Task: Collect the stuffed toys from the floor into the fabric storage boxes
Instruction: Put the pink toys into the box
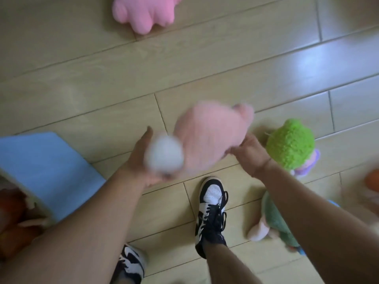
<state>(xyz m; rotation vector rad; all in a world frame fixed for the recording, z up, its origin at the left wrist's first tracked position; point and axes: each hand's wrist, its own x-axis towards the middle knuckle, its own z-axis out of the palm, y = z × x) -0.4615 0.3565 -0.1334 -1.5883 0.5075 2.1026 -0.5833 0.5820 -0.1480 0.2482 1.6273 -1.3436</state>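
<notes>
A blurred pale pink stuffed toy (pixel 209 134) with a white round part is held above the floor between both hands. My left hand (pixel 141 158) cups its white end from below and the left. My right hand (pixel 248 152) grips its right lower edge. A blue fabric storage box (pixel 47 169) stands at the left with orange and brown toys inside. On the floor lie a bright pink plush (pixel 145 13) at the top, a green fuzzy toy (pixel 291 146) at the right, and a green-and-pink plush (pixel 272 224) under my right forearm.
Light wooden floorboards (pixel 82 89) fill the view. My two black-and-white sneakers (pixel 211 212) stand at the bottom centre. Something orange (pixel 372 181) shows at the right edge, blurred.
</notes>
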